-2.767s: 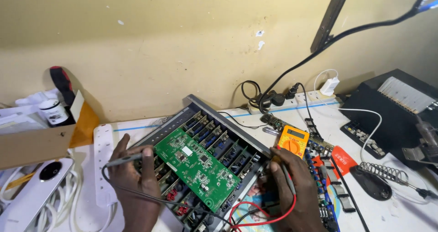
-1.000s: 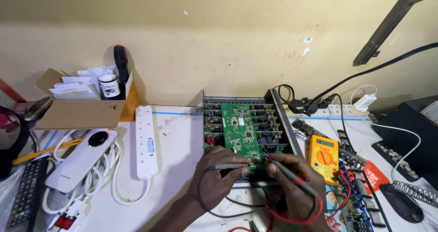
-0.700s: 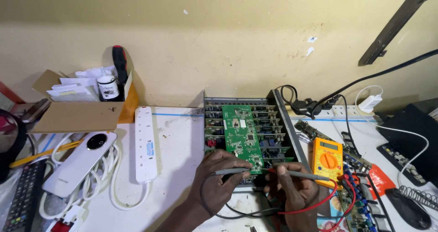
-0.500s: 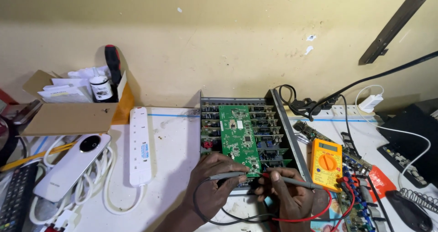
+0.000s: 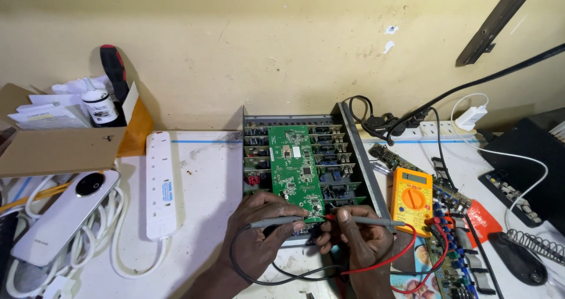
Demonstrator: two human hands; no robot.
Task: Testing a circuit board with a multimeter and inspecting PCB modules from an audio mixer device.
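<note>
Electronics repair workshop — cluttered bench, multimeter, loose circuit boards, power strips.

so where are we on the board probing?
Done: chassis open, green board exposed, yellow multimeter wired up. In hand: left hand and right hand each press a probe to the board's near edge. Left: meter display unreadable, rest of board untouched.

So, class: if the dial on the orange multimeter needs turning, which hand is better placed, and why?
Probably the right hand. It holds the red-leaded probe right beside the orange multimeter. The left hand, holding the black-leaded probe, would have to cross over it.
</note>
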